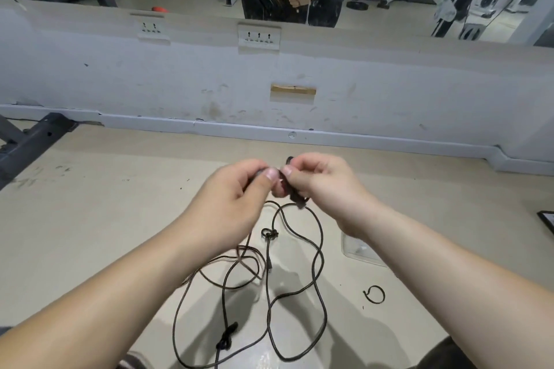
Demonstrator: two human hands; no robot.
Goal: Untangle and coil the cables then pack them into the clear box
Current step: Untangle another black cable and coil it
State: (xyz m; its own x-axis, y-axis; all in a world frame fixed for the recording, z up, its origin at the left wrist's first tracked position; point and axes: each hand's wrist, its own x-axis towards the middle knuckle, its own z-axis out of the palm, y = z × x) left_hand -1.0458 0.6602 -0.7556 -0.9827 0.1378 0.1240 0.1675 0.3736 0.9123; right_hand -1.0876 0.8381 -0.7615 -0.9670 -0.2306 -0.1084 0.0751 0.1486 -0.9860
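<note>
Thin black looping cable, pinched in the grip of left hand and right hand.

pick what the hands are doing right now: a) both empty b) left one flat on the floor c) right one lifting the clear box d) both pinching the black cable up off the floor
d: the left hand and right hand both pinch the black cable between them, its loops trailing down onto the floor.

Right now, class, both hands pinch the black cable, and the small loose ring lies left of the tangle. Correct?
One slip: in the head view the small loose ring lies right of the tangle, not left. The left hand and right hand do pinch the black cable.
</note>
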